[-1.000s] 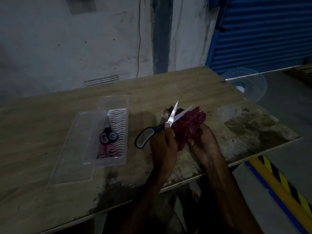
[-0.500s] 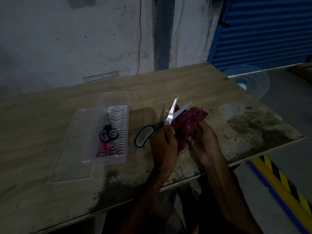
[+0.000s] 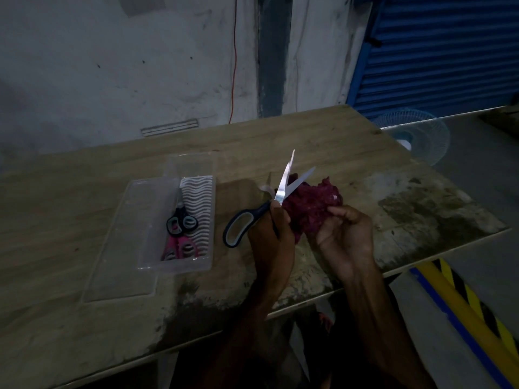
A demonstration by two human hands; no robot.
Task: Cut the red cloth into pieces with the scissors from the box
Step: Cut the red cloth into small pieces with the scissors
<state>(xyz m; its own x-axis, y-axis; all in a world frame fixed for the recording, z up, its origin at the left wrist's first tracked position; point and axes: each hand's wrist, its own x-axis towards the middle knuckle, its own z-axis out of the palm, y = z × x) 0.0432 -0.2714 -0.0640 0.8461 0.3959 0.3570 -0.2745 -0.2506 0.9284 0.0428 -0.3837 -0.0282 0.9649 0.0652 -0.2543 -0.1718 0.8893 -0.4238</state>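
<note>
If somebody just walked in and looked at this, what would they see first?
Probably the shiny scissors, open with their blades pointing up, held in the left hand over the middle of the wooden table. Right beside them, the right hand grips a bunched red cloth. Further left, a clear box holds two more pairs of scissors, one black and one pink.
</note>
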